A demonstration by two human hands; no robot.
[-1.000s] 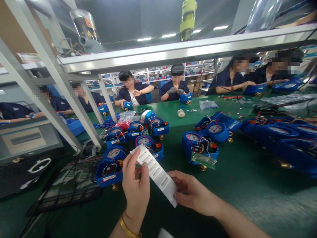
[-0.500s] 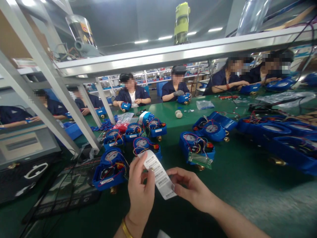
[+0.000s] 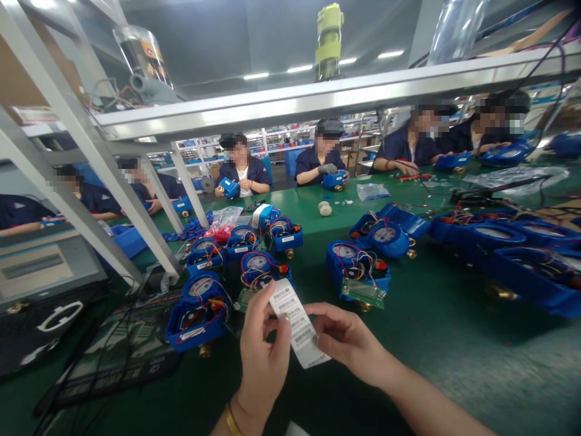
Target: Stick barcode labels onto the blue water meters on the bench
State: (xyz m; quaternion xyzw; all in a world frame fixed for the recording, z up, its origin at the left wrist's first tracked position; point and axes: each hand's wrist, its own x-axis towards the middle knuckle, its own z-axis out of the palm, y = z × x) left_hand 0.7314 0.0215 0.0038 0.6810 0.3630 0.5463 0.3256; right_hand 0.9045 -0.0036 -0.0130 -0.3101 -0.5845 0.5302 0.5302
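Observation:
A white strip of barcode labels (image 3: pixel 297 330) is held tilted above the green bench. My left hand (image 3: pixel 265 342) pinches its left edge between thumb and fingers. On its right edge, the thumb and forefinger of my right hand (image 3: pixel 342 339) are closed. Just beyond the hands lies an open blue water meter (image 3: pixel 258 263) with coloured wires. To its left is another blue meter (image 3: pixel 200 315) with a brass fitting. A further meter (image 3: pixel 358 266) to the right has a green circuit board (image 3: pixel 363 292) hanging at its front.
More open blue meters (image 3: pixel 535 266) crowd the right side. A metal shelf (image 3: pixel 290 100) spans overhead, with slanting posts at left. A dark mat (image 3: pixel 113 357) with cables lies left. Several co-workers (image 3: pixel 320 160) sit across the bench, handling blue meters.
Both hands and the label strip have shifted slightly right, and the strip's upper end now shows more beyond my left fingers. The background has slid a little left.

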